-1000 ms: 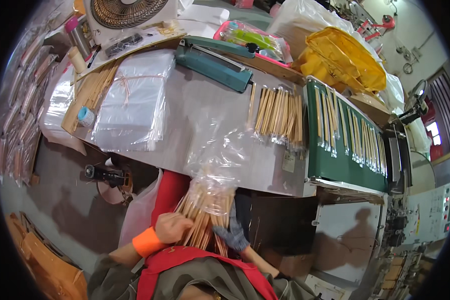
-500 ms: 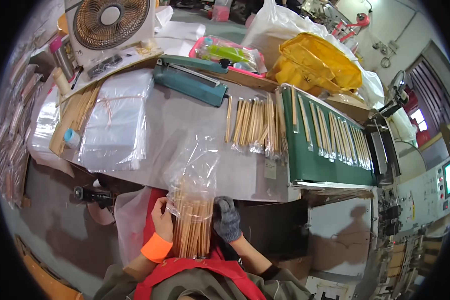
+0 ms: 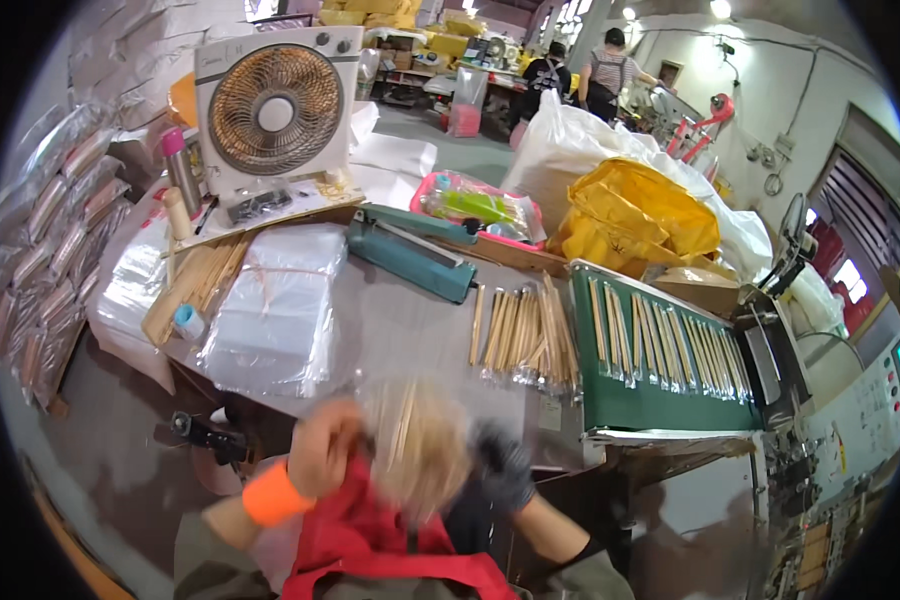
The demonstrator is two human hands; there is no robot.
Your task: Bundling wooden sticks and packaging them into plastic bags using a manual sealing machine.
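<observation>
A clear plastic bag of thin wooden sticks (image 3: pixel 415 450), perhaps chopsticks, is upright in front of my red apron, smeared by motion. On its left side is my bare left hand (image 3: pixel 328 445), fingers curled in at the bag's edge, with an orange band at the wrist. My right hand (image 3: pixel 500 468), in a dark grey glove, is closed at the bag's right side; its fingertips are blurred. Beyond, a row of wrapped sticks (image 3: pixel 525 330) lies on the grey table (image 3: pixel 400 320). More wrapped sticks (image 3: pixel 670 340) lie side by side on a green board (image 3: pixel 620 408).
A teal bag sealer (image 3: pixel 410 262) stands at the table's back. Left of it lies a stack of clear bags (image 3: pixel 275 315), with a fan (image 3: pixel 275 110) behind. A pink tray (image 3: pixel 437 190) and yellow bag (image 3: pixel 635 215) are farther back. Two people (image 3: pixel 602 80) stand in the distance.
The view has tipped up, showing more of the room. The bag of sticks has moved up off my lap with both hands, and its loose top no longer stands up tall.
</observation>
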